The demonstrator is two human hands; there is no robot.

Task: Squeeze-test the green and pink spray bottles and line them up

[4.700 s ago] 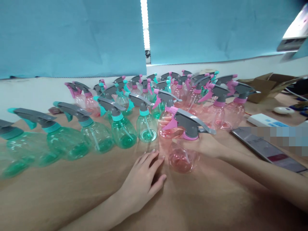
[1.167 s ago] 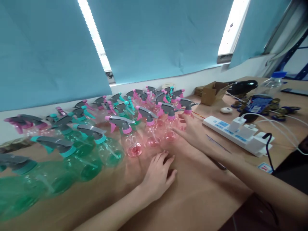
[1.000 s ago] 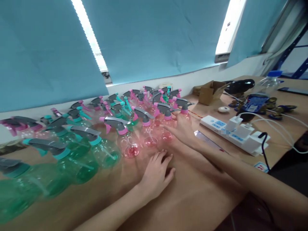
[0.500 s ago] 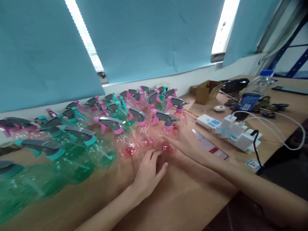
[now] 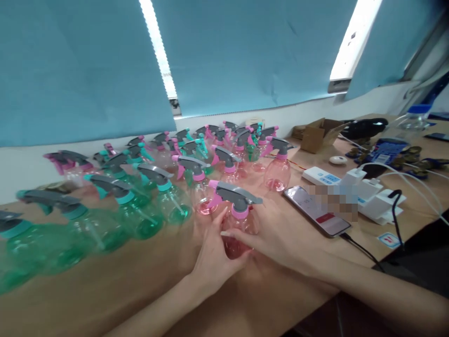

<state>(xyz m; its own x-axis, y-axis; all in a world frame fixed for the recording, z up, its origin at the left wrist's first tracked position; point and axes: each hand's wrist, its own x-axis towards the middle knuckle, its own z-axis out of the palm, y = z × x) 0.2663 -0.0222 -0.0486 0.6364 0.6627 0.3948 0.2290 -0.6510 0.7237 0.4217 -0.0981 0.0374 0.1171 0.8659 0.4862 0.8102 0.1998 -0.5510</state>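
A clear pink spray bottle (image 5: 242, 222) with a grey and pink trigger head stands upright at the front of the table. My left hand (image 5: 214, 253) is curled round its left side, thumb low across the front. From the right, my right hand (image 5: 278, 242) wraps the bottle, its thumb over the body and its other fingers hidden behind. Close by on the left is another pink spray bottle (image 5: 204, 194), with a green spray bottle (image 5: 173, 203) beside it. A further pink spray bottle (image 5: 277, 174) stands behind my right hand.
Several more green and pink spray bottles crowd the table toward the wall. On the right lie a phone (image 5: 317, 213) with a cable, a white power strip (image 5: 324, 178) with plugs, a white mouse (image 5: 337, 160) and an open cardboard box (image 5: 321, 135).
The pink spray bottle is now nearer to me, apart from the other bottles. My left hand has moved from the bare table onto it. The view has shifted left.
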